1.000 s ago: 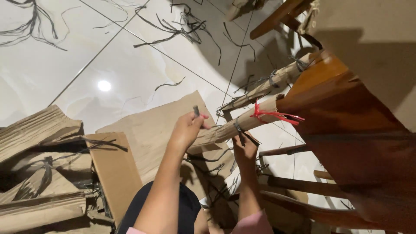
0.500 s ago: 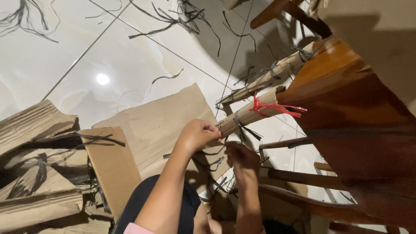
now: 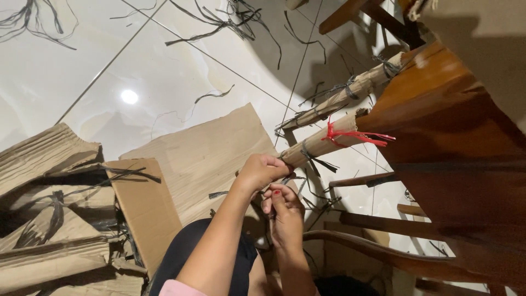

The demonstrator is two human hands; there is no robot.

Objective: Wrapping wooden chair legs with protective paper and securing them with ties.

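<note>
In the head view, we see our left hand (image 3: 262, 171) closed around the lower end of a cardboard roll (image 3: 329, 140) that leans against a wooden chair (image 3: 455, 137). A second ago this hand was raised with a dark strip; now it is down on the roll. Our right hand (image 3: 282, 211) pinches a dark strip (image 3: 290, 178) just under the roll. A red tie (image 3: 350, 134) binds the roll higher up. Flat cardboard (image 3: 208, 153) lies on the floor (image 3: 109, 66).
</note>
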